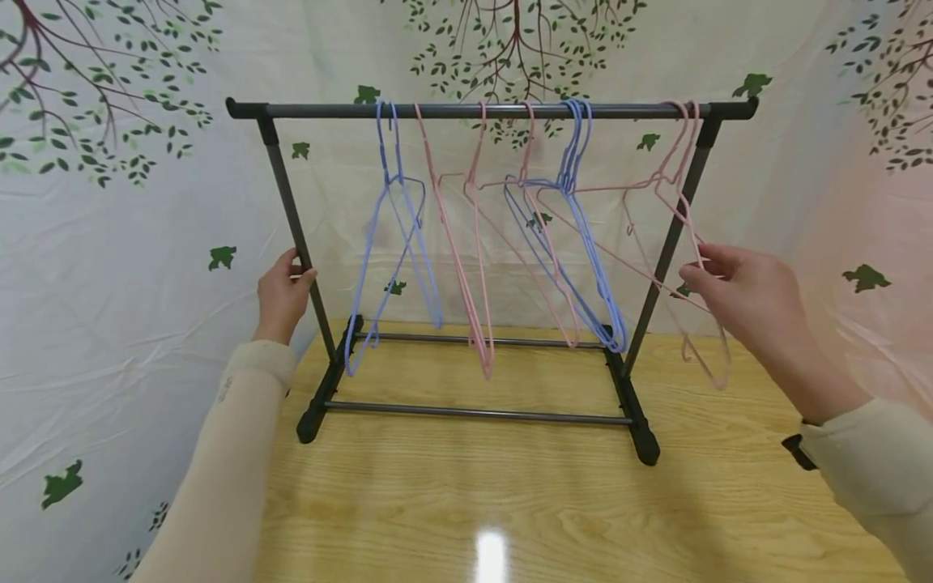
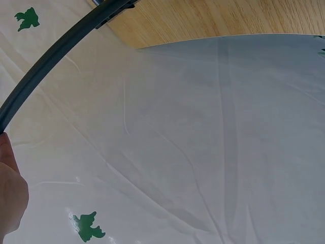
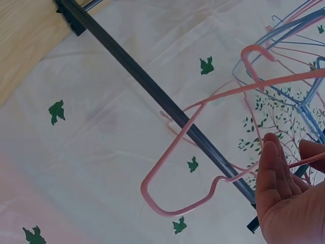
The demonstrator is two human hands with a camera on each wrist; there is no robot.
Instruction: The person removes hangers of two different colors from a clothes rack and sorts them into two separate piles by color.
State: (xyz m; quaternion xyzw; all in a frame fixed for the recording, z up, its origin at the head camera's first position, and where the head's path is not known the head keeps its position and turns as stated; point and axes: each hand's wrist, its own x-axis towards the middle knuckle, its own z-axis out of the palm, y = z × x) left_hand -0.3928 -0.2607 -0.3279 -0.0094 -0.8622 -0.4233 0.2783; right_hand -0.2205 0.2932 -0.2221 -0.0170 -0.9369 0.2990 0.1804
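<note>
Left hand (image 1: pixel 284 295)'s gripping the left upright (image 1: pixel 286 194) of the garment rack (image 1: pixel 328 112) around 9 o'clock, right hand (image 1: pixel 754 300)'s pinching a pink clothes hanger (image 1: pixel 694 232) near 3, and imo one hard tug could snag it on the right upright (image 1: pixel 645 324).

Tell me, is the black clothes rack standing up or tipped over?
Standing up. The rack has its feet on the wooden surface, its top bar runs level above them, and hangers dangle down from it.

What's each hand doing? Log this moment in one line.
left hand: grips rack post | right hand: pinches pink hanger | blue hangers: hung on rail
</note>
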